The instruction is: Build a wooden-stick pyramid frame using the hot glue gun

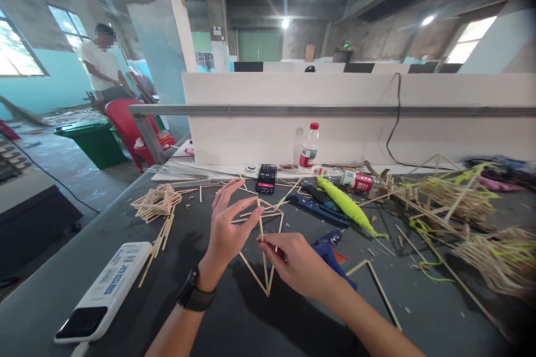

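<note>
My right hand (293, 262) pinches a thin wooden stick (261, 226) between thumb and forefinger. At the stick's upper end, the thumb and forefinger of my left hand (230, 226) close around it, while the other fingers stay spread. Below and behind the hands is a frame of joined wooden sticks (267, 284), its pointed corner toward me. Part of that frame is hidden by my hands. Just right of my right hand lies a blue glue gun (330, 251), partly covered by my forearm.
Loose sticks (157, 203) lie left, near a white power bank (106, 290). Behind are a phone (266, 179), an upright bottle (309, 148) and a lying bottle (360, 181). Yellow-green string (345, 203) and stick bundles (498, 262) sit right. A person (103, 67) stands far left.
</note>
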Demonstrator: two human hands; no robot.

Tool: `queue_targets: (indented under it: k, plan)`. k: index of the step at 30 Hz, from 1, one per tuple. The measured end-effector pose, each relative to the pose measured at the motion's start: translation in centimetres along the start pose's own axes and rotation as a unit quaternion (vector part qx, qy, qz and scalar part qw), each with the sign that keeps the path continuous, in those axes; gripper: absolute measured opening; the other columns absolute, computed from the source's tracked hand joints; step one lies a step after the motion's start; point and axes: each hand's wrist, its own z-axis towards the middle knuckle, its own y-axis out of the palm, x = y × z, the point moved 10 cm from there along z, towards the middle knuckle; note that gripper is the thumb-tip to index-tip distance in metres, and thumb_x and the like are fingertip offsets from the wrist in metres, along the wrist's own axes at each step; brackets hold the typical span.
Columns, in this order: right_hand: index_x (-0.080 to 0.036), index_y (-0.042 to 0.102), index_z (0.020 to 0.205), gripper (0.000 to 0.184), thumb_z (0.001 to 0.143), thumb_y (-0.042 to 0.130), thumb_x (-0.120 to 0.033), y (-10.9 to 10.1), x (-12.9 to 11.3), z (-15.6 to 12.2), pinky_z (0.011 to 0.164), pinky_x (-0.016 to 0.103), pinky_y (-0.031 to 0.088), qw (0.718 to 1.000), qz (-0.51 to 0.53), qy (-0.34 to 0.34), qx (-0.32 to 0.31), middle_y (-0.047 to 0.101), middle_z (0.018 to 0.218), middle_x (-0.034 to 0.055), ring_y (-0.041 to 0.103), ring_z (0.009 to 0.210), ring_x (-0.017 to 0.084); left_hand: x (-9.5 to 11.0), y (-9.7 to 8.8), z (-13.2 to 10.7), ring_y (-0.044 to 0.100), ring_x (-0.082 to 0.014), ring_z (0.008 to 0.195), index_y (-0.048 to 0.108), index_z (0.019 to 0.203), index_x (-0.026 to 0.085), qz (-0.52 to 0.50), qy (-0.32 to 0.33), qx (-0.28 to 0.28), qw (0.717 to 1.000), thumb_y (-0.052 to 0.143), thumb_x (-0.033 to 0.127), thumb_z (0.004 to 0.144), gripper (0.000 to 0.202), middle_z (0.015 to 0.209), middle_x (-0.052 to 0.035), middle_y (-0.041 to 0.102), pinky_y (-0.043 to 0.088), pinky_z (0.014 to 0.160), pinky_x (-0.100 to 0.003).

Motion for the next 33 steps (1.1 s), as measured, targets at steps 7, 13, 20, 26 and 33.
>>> queue_targets:
  k: [7, 13, 20, 26, 33]
  plan:
    - [-0.022, 0.046, 0.077, 0.024, 0.100, 0.041, -0.018, 0.0, -0.1, 0.0, 0.059, 0.024, 0.030, 1.000, 0.001, 0.003, -0.001, 0.048, 0.066, -0.0046, 0.039, 0.058, 0.011, -0.2, 0.1, 0.0, 0.052, -0.0269, 0.130, 0.072, 0.106, 0.025, -0.004, -0.015, -0.001, 1.000, 0.074, 0.023, 0.084, 0.023, 0.134, -0.0075, 0.060, 0.044, 0.109, -0.051]
    - [-0.022, 0.045, 0.075, 0.026, 0.101, 0.041, -0.019, -0.1, -0.2, 0.1, 0.058, 0.024, 0.031, 1.000, 0.006, 0.000, 0.001, 0.047, 0.065, -0.0047, 0.039, 0.057, 0.011, -0.2, 0.1, 0.1, 0.052, -0.0265, 0.128, 0.072, 0.105, 0.025, 0.003, -0.020, 0.000, 1.000, 0.074, 0.025, 0.084, 0.021, 0.132, -0.0069, 0.061, 0.044, 0.108, -0.052]
    - [-0.021, 0.048, 0.074, 0.026, 0.099, 0.043, -0.017, -0.2, -0.3, -0.1, 0.057, 0.024, 0.031, 1.000, -0.006, -0.003, 0.009, 0.049, 0.064, -0.0040, 0.040, 0.056, 0.011, -0.3, 0.1, 0.1, 0.052, -0.0266, 0.127, 0.072, 0.104, 0.025, 0.011, -0.023, 0.001, 1.000, 0.074, 0.027, 0.084, 0.020, 0.132, -0.0069, 0.061, 0.044, 0.107, -0.052]
    - [-0.020, 0.060, 0.075, 0.027, 0.098, 0.046, -0.022, -1.3, -0.3, 0.1, 0.055, 0.025, 0.031, 0.999, -0.035, 0.021, 0.019, 0.054, 0.060, -0.0029, 0.044, 0.053, 0.012, -0.4, 0.1, 0.0, 0.053, -0.0271, 0.127, 0.072, 0.104, 0.026, 0.010, -0.023, 0.003, 1.000, 0.074, 0.027, 0.084, 0.020, 0.132, -0.0066, 0.061, 0.044, 0.107, -0.053]
    - [-0.022, 0.062, 0.072, 0.037, 0.099, 0.046, -0.041, -8.0, 3.5, -4.1, 0.053, 0.030, 0.031, 0.958, -0.196, 0.198, 0.064, 0.063, 0.062, 0.0028, 0.057, 0.055, 0.019, -0.6, 0.1, -0.1, 0.053, -0.0263, 0.126, 0.073, 0.103, 0.025, 0.012, -0.028, 0.001, 1.000, 0.075, 0.026, 0.084, 0.020, 0.131, -0.0074, 0.061, 0.044, 0.107, -0.051]
